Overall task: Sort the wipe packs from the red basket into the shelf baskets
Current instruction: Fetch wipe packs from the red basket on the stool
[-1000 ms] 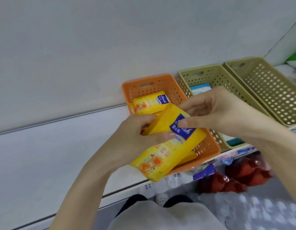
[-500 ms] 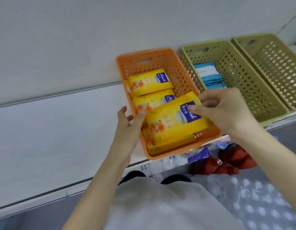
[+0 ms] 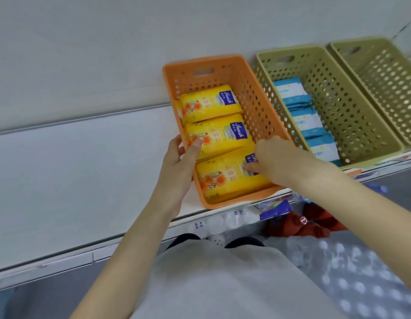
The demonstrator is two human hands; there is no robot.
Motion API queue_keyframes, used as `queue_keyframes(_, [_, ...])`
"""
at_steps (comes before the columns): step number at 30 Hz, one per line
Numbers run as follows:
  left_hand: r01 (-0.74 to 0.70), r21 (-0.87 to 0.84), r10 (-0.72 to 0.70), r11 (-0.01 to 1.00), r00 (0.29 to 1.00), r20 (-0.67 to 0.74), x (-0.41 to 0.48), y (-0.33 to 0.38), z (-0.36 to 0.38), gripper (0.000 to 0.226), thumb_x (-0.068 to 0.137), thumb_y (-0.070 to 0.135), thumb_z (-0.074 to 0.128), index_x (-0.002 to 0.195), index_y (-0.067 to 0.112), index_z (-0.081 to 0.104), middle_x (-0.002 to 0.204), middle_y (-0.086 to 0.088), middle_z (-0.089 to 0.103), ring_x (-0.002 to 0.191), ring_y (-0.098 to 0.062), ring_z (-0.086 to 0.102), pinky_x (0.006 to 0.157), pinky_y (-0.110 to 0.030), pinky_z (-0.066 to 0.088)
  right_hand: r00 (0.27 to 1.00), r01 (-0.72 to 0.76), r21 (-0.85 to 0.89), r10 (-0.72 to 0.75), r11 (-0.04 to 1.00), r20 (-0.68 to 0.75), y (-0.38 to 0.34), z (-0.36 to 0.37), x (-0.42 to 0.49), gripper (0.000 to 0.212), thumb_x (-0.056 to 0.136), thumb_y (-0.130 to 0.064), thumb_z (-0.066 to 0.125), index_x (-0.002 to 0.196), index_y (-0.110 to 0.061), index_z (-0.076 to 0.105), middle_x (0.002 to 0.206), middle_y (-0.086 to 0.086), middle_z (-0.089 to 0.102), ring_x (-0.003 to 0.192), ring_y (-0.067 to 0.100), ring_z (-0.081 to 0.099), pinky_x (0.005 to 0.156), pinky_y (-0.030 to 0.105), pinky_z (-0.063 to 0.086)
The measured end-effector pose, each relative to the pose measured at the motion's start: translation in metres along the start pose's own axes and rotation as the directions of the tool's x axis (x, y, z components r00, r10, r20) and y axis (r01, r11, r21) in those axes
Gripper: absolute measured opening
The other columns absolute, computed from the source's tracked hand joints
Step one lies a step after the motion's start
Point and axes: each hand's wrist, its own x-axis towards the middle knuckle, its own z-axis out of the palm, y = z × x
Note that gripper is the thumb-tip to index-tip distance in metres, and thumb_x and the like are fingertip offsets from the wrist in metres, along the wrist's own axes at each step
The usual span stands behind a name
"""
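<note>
An orange basket [image 3: 253,104] stands on the white shelf [image 3: 84,169] with three yellow wipe packs lying in a row inside. The nearest yellow pack [image 3: 223,180] lies at the basket's front end, and my right hand [image 3: 276,157] holds its right end, thumb on top and fingers curled over it. My left hand [image 3: 177,166] grips the basket's left wall, with the thumb inside touching the middle yellow pack [image 3: 220,137] and the fingers outside. The far yellow pack [image 3: 206,103] lies untouched.
Right of the orange basket stands a green basket [image 3: 352,116] holding several blue wipe packs [image 3: 303,118], then a second green basket [image 3: 388,84]. Below the shelf edge are white packs [image 3: 223,223] and red items [image 3: 315,224]. The wall rises behind.
The yellow pack went from held above the basket in both hands down into its front end. My left hand let go of it and moved to the basket's left wall.
</note>
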Motion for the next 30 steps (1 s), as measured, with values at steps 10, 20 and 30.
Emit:
queue_keyframes(10, [-0.021,0.015,0.021,1.0,1.0,-0.013,-0.001,-0.004,-0.002,0.047,0.093,0.043,0.05,0.136,0.027,0.042,0.126,0.007,0.06,0.101,-0.007,0.065,0.075,-0.027,0.055,0.985,0.15,-0.025,-0.152,0.988,-0.079,0.016,-0.007,-0.002,0.042,0.082,-0.045,0.066,0.103,-0.009,0.058,0.108,0.011,0.062,0.094,0.026,0.058,0.075,0.032,0.046])
queue_keyframes(20, [-0.025,0.004,0.026,1.0,1.0,-0.012,-0.003,-0.004,-0.001,0.057,0.082,0.05,0.053,0.133,0.026,0.046,0.12,0.008,0.065,0.101,-0.011,0.068,0.081,-0.035,0.057,0.982,0.115,0.004,-0.114,0.993,0.151,0.007,0.001,0.001,0.056,0.085,-0.041,0.065,0.12,-0.005,0.041,0.119,0.017,0.053,0.105,0.033,0.056,0.075,0.033,0.04])
queue_keyframes(30, [-0.046,-0.03,0.044,0.998,0.996,-0.079,-0.017,-0.004,0.0,0.059,0.076,0.055,0.054,0.127,0.025,0.054,0.12,0.007,0.066,0.103,-0.008,0.067,0.083,-0.033,0.056,0.974,0.225,0.102,-0.225,0.969,-0.016,0.028,-0.041,0.0,0.047,0.082,-0.053,0.061,0.088,-0.006,0.063,0.085,0.006,0.061,0.077,0.019,0.057,0.064,0.03,0.046])
